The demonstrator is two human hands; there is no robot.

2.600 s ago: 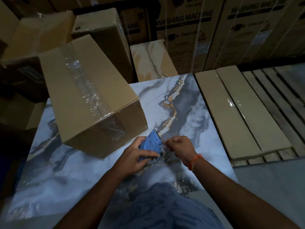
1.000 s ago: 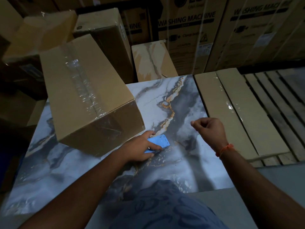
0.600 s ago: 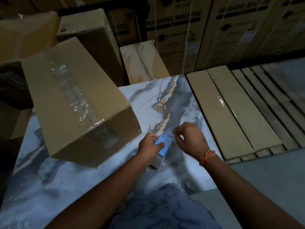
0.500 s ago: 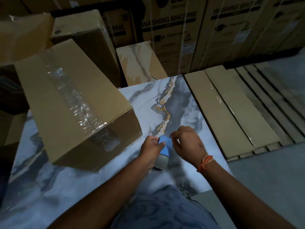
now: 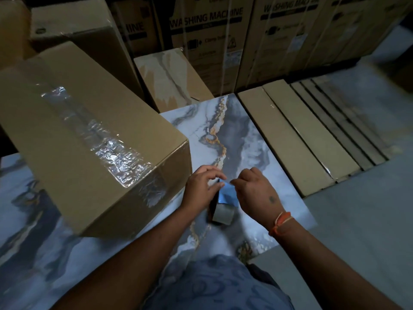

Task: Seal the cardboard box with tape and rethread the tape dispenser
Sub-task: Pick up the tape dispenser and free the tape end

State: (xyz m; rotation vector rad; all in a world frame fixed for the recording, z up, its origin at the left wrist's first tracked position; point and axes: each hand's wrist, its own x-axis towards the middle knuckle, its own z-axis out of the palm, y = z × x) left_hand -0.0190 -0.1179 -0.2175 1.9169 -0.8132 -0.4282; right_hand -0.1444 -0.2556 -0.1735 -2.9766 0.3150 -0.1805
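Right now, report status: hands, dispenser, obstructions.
Left hand gripping tape dispenser. Right hand fingers pinched at its blue top. Cardboard box taped, close left. Nothing blocking.

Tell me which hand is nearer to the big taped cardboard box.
Left. The left hand is just beside the big taped cardboard box; the right hand is farther right.

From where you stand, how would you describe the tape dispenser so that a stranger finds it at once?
Start at the big taped cardboard box on the marble-patterned surface. Just right of its near corner, the left hand and right hand meet over the tape dispenser. It is the only blue thing there, with a greyish tape roll under it.
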